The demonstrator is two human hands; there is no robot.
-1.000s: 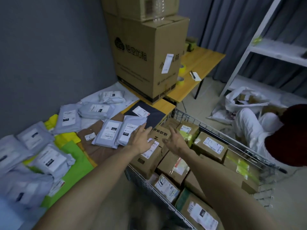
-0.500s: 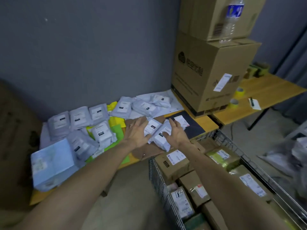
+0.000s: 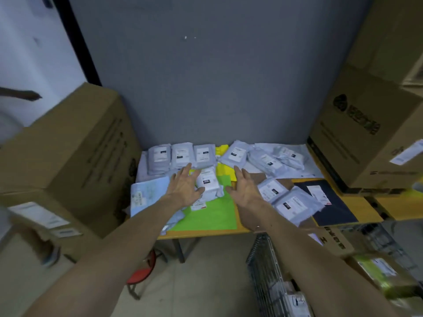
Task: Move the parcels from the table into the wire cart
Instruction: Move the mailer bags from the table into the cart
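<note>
Several grey mailer parcels with white labels lie across the wooden table (image 3: pixel 206 233), along with green (image 3: pixel 210 213) and yellow (image 3: pixel 225 171) flat bags, a light blue box (image 3: pixel 146 195) and a dark flat parcel (image 3: pixel 332 204). My left hand (image 3: pixel 184 187) and my right hand (image 3: pixel 243 187) hover with fingers spread, on either side of one grey parcel (image 3: pixel 208 185) at the table's middle. Neither hand holds anything. The wire cart (image 3: pixel 265 271) stands at the lower right with cardboard boxes inside.
A large cardboard box (image 3: pixel 68 152) stands left of the table, and stacked cartons (image 3: pixel 370 124) sit on its right end. A red stool (image 3: pixel 142 273) is under the table. A grey wall backs the table.
My view and both hands swung left, from the cart over to the middle of the table. The hands left the grey mailers near the dark parcel and now flank another grey parcel.
</note>
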